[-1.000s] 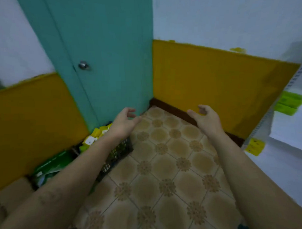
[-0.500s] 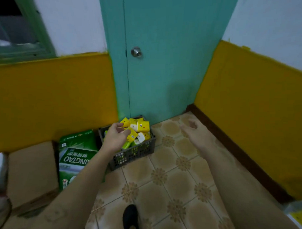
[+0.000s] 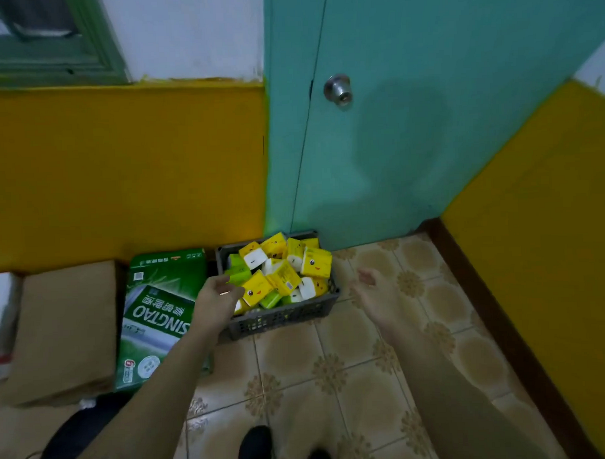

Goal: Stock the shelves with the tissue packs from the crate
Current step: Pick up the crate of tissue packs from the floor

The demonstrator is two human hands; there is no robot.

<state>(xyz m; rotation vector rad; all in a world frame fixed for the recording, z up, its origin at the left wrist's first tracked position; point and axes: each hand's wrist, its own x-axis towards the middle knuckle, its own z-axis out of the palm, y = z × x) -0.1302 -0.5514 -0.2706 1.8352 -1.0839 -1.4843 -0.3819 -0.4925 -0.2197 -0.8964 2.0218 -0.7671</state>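
Standing over a grey crate [image 3: 283,317] heaped with yellow and green tissue packs [image 3: 316,263], set on the tiled floor against a teal door [image 3: 411,139], I hold nothing in either hand. My left hand [image 3: 216,301] hovers at the crate's left edge, fingers loosely curled near a yellow pack. My right hand [image 3: 375,295] hangs relaxed and spread just right of the crate.

Single view, head-worn wide-angle. Looks forward and steeply down from standing height into a room corner. Crate [image 3: 280,316] near centre, mid-distance; door [image 3: 410,122] at 12 o'clock. Left hand [image 3: 214,297] enters from 7 o'clock, right hand [image 3: 375,295] from 5; shoes [image 3: 255,447] at 6.
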